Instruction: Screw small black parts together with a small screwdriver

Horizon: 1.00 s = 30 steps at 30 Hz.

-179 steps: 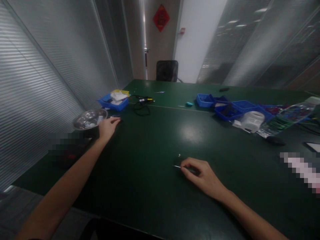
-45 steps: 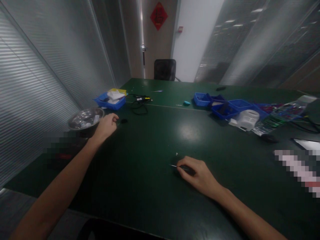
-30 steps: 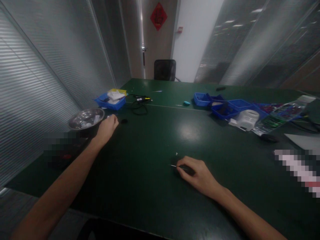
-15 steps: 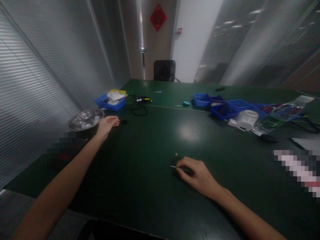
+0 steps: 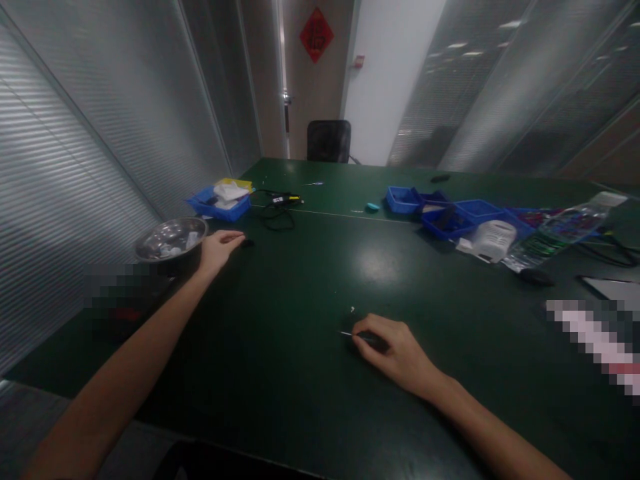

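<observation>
My left hand (image 5: 220, 249) reaches out to the left, just right of a steel bowl (image 5: 146, 252). Its fingertips are pinched together at a small black object (image 5: 249, 243), too blurred to name. Lower and right of centre, my right hand (image 5: 393, 347) rests on the green table, fingers curled around a thin tool (image 5: 345, 333). A slim metal tip pokes out to the left, while most of the dark handle is hidden by the fingers. Beyond this hand lies a tiny pale bit (image 5: 353, 309).
Small pale pieces lie in the bowl. A blue tray (image 5: 235, 213) holding white paper and a black cable (image 5: 280, 229) are at the back left. Blue bins (image 5: 443, 230), a white device (image 5: 494, 241) and a plastic bottle (image 5: 560, 230) stand at the right.
My left hand has moved slightly right, and its fingertips have come up to the small black object. The right hand and its tool stay in place.
</observation>
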Tool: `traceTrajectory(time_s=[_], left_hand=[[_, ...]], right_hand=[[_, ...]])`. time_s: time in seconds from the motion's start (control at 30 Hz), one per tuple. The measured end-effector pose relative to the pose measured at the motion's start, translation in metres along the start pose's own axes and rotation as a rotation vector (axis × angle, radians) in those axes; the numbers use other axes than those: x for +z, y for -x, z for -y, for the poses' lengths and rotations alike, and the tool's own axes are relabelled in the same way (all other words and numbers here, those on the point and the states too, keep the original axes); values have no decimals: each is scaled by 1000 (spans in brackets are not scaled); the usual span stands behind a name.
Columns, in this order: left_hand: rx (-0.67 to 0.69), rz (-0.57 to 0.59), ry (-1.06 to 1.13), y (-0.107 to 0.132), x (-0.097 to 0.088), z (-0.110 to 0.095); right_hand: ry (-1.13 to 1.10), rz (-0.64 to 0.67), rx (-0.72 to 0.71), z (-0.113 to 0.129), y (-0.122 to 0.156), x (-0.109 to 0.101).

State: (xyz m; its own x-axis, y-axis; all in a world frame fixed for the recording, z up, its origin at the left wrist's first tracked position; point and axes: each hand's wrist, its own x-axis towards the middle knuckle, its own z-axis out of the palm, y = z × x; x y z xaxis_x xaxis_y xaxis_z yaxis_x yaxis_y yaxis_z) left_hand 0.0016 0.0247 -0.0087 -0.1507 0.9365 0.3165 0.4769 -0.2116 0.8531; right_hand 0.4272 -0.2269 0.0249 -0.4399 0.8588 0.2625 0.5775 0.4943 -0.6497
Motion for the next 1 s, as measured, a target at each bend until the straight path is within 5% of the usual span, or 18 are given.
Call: traceTrajectory(time_s=[0.13,0.77,0.87,1.0], left_hand=[[97,80,-130,-1,1,-1],[28,172,-230,-9,0,17],[77,225,-290,1,5,2],[234,506,-264,49,28,-50]], right_hand=[[-12,16,18,-2,0,1],[-19,25,20,-4,1,2],[-24,29,29,-4,1,2],[-21,27,27,-3,1,1]])
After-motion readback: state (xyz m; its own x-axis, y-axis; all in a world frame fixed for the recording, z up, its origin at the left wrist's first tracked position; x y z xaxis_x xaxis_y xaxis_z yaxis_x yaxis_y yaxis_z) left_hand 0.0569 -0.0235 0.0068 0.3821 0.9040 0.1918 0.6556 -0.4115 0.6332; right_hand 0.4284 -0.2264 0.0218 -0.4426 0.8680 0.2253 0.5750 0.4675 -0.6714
